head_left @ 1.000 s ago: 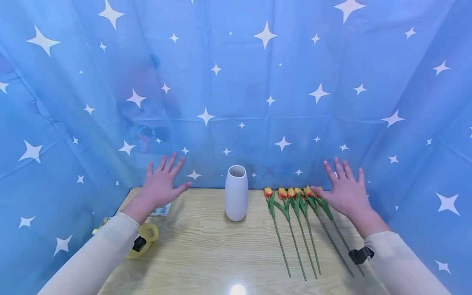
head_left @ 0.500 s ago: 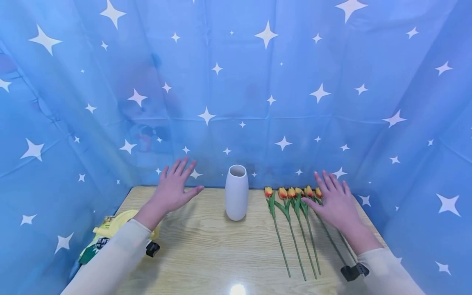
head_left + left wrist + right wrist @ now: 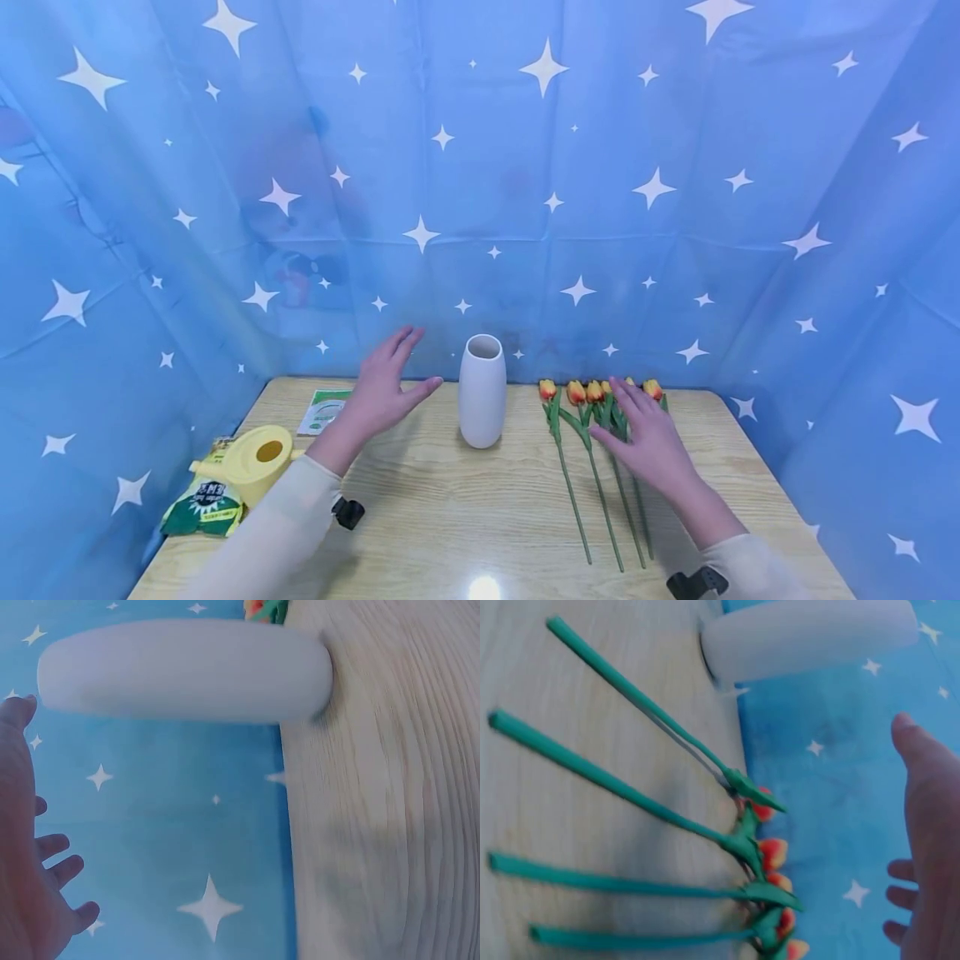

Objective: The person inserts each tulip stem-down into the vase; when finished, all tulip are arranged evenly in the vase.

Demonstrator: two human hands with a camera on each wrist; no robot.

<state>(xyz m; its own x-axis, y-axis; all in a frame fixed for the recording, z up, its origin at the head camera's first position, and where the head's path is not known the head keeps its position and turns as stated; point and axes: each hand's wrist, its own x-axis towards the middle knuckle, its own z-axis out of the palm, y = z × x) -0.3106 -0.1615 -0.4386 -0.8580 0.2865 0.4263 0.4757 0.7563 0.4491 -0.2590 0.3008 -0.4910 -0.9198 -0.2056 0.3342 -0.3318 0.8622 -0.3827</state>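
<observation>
A white vase [image 3: 482,396] stands upright near the table's back edge. To its left is my left hand [image 3: 377,398], raised above the table with fingers extended and nothing held; in the left wrist view the vase [image 3: 187,671] lies across the top, apart from the fingers. My right hand [image 3: 649,437] hovers over a row of orange-yellow tulips, thumb spread and holding nothing. The leftmost tulip [image 3: 559,442] shows fully, while my right hand and forearm hide parts of the others. Green stems [image 3: 592,772] and the flower heads appear in the right wrist view, apart from the hand.
At the left, a yellow watering can [image 3: 258,467] lies against a green bag [image 3: 202,504]. Behind it is a flat green-and-white packet [image 3: 324,408], partly covered by my left arm. A blue star-patterned curtain [image 3: 495,167] borders the wooden table [image 3: 450,517].
Both hands have moved inward, the left to the right toward the vase, the right to the left and lower over the tulips. The watering can, bag and packet are now more visible.
</observation>
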